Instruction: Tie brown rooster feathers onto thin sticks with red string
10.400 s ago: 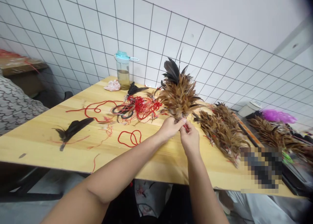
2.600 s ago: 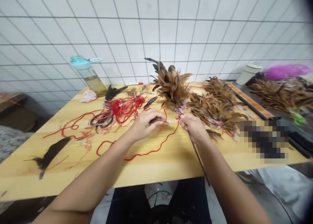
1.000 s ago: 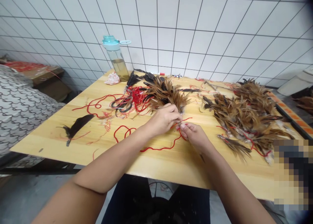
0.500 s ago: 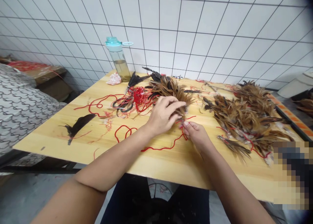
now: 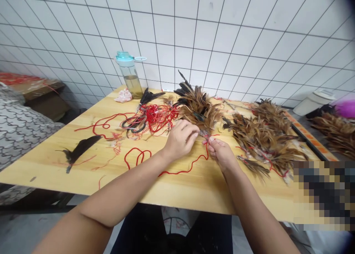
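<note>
A bunch of brown and black feathers [image 5: 200, 108] spreads away from me over the table, its quill end towards my right hand [image 5: 222, 152]. My right thumb and fingers pinch those bound quills, where a red cord [image 5: 184, 171] hangs off and curls left across the wood. Just left of the quills is my left hand [image 5: 182, 137], closed with its fingers curled; what they hold, if anything, is hidden. Behind it lies a tangle of red string [image 5: 161, 117], with the dark loops of scissors handles [image 5: 135, 125] beside it.
A heap of feather bunches [image 5: 262, 135] covers the table's right side. One black feather [image 5: 81, 150] lies at the left. A bottle with a turquoise lid [image 5: 129, 74] and a crumpled pinkish lump [image 5: 123, 95] stand at the back left, near the tiled wall [image 5: 194, 36].
My left hand has come off the feathers and dropped slightly, its fingers curling in, so more of the bunch shows. My right hand keeps its pinch. The whole view has shifted a little.
</note>
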### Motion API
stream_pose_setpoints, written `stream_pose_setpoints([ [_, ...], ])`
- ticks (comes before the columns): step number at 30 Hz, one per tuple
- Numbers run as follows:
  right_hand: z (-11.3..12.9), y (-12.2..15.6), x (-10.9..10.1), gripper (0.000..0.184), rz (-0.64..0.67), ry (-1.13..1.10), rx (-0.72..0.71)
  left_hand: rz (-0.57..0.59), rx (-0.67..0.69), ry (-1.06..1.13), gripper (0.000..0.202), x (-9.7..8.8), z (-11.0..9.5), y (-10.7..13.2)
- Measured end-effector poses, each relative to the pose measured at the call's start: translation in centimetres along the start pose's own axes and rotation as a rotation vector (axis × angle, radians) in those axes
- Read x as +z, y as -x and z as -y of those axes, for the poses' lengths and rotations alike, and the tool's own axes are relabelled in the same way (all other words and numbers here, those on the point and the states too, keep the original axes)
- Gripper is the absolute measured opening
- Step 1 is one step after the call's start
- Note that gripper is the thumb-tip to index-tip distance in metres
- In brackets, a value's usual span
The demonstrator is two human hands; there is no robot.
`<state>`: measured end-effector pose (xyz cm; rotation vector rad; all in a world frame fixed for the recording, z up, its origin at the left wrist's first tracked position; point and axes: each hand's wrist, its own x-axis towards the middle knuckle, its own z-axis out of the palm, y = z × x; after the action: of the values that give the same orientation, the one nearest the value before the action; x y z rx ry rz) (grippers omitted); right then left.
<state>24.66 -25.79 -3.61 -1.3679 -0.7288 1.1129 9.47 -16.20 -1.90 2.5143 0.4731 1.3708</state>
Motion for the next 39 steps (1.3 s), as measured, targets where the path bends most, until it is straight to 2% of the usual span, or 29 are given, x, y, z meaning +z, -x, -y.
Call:
stream_pose_setpoints([
  [2, 0.5, 0.1, 0.1, 0.048, -0.039, 0.010, -0.043, 0.033, 0.042, -0.003, 0.013, 0.2, 0.0, 0.2],
  [4, 1.2, 0.0, 0.4, 0.047, -0.068, 0.007, -0.086, 0.032, 0.019, 0.030, 0.014, 0.3, 0.3, 0.2],
  [8, 3.1, -0.3, 0.9, 0.047, -0.078, -0.054, -0.122, 0.034, -0.185, 0.204, 0.012, 0.8, 1.1, 0.3],
  [10, 3.8, -0.5, 1.2, 0.047, -0.058, -0.092, -0.132, 0.103, -0.324, 0.376, 0.015, 1.3, 1.2, 0.3],
  [12, 4.0, -0.6, 1.8, 0.046, -0.030, -0.121, -0.141, 0.194, -0.441, 0.643, 0.026, 1.9, 1.1, 0.5],
  [15, 3.5, -0.7, 2.5, 0.044, 0.011, -0.140, -0.139, 0.302, -0.535, 1.041, 0.042, 2.8, 0.5, 1.0],
  [17, 3.0, -0.8, 2.7, 0.044, 0.021, -0.131, -0.125, 0.355, -0.607, 1.141, 0.043, 2.9, 0.1, 1.2],
  [19, 2.8, -0.8, 2.5, 0.040, 0.006, -0.111, -0.119, 0.406, -0.680, 1.084, 0.037, 2.7, -0.2, 1.1],
  [21, 2.7, -0.7, 2.1, 0.039, -0.026, -0.091, -0.123, 0.435, -0.698, 0.947, 0.032, 2.2, -0.3, 0.9],
  [25, 2.9, -0.4, 1.3, 0.040, -0.084, -0.032, -0.121, 0.357, -0.582, 0.695, 0.030, 1.1, 0.1, 0.2],
  [29, 2.4, -0.4, 1.3, 0.043, -0.147, 0.079, -0.161, 0.254, -0.500, 0.543, 0.025, 0.5, 0.4, -0.2],
  [34, 1.5, -0.7, 1.9, 0.044, -0.222, 0.281, -0.257, 0.210, -0.412, 0.483, 0.022, 0.1, -0.3, -0.3],
  [39, 2.0, -0.6, 1.9, 0.036, -0.231, 0.503, -0.286, 0.167, -0.336, 0.431, 0.021, -0.5, -0.2, -0.5],
])
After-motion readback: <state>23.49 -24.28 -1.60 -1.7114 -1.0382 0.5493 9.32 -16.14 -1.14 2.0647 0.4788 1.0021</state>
